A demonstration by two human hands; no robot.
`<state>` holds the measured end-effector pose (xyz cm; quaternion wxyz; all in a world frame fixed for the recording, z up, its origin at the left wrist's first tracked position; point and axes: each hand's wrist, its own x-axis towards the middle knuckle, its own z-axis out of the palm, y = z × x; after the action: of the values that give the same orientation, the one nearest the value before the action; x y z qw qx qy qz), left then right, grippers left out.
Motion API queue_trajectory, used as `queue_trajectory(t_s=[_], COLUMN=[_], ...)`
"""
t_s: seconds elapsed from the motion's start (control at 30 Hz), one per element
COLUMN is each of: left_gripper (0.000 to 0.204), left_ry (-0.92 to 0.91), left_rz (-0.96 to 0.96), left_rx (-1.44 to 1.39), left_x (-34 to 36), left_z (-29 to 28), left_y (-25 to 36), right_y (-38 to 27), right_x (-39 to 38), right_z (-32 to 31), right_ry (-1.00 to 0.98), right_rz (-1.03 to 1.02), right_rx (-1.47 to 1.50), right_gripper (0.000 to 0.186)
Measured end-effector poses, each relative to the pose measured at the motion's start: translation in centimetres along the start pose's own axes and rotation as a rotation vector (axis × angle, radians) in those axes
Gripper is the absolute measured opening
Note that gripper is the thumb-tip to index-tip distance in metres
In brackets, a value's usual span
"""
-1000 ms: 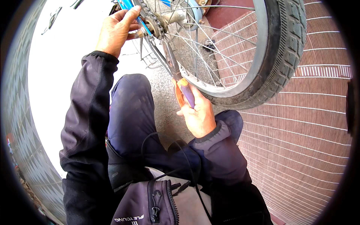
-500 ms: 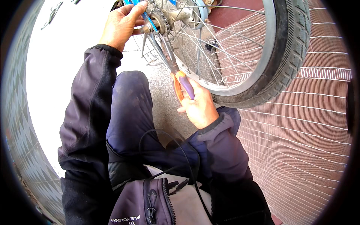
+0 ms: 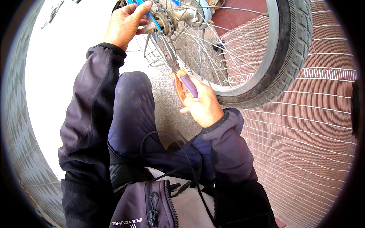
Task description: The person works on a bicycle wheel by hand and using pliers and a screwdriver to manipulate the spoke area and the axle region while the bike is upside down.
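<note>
A bicycle wheel (image 3: 274, 53) with a black tyre and metal spokes takes up the top right, its sprocket and chain (image 3: 165, 22) at the hub. My left hand (image 3: 127, 24) is closed, thumb and fingers on a blue bar of the bicycle frame (image 3: 153, 23) beside the sprocket. My right hand (image 3: 205, 104) grips long-nosed pliers (image 3: 183, 84) by their orange and purple handles. The jaws point up toward the lower end of the blue bar, just below the axle. Whether the tips pinch anything there is too small to tell.
A brown ribbed mat (image 3: 296, 136) with white lines covers the right side. My bent knee (image 3: 133, 95) is below the wheel. A dark cable (image 3: 182, 146) loops over my lap. Something thin and dark (image 3: 53, 14) lies on the bright ground at the far left.
The pliers have shifted slightly, their jaws moving a little left near the axle. The wheel has moved slightly to the left. Both hands keep their grip.
</note>
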<state>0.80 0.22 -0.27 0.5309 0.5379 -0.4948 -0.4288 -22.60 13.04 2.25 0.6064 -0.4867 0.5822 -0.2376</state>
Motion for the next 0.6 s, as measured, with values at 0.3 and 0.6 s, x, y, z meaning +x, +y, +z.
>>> queue_trajectory(t_s=[0.3,0.6], left_gripper=[0.058,0.061], left_ry=[-0.016,-0.018], left_rz=[-0.004,0.019], left_rx=[0.012,0.015], left_x=[0.1,0.0], left_z=[-0.1,0.0], left_y=[0.0,0.1], right_y=[-0.1,1.8], right_x=[0.2,0.9], right_z=[0.1,0.1], right_ry=[0.051,0.177], right_rz=[-0.066,-0.26], right_rx=[-0.042,-0.273], right_gripper=[0.053,0.043])
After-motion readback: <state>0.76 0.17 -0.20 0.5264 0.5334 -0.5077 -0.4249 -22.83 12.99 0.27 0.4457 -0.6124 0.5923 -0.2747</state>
